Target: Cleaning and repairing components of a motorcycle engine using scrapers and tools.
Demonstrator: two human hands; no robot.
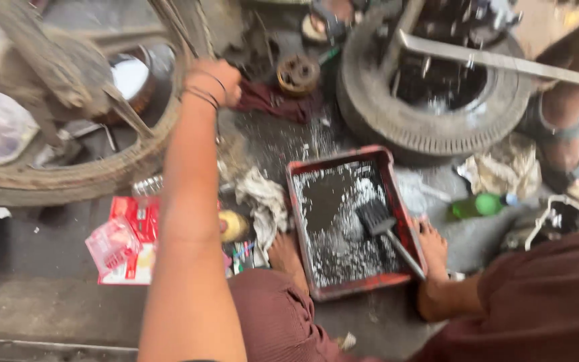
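1 arm shows in the head view: the left hand (214, 80) reaches far forward, wrist ringed with thin dark bands, its fingers curled shut against the inner rim of a large dusty wheel (68, 171) that fills the upper left. Whether the fingers grip the rim itself or a small part there, I cannot tell. The right hand is out of view.

Between the person's 2 bare feet lies a red tray (353, 224) of dark, foamy liquid, with a black brush (383, 231) resting in it, handle toward the right foot. A pale rag (263, 201) lies just left of the tray, red packets (129, 241) beyond it. A car tyre (430, 100) sits behind the tray, a green bottle (480, 204) to its right.
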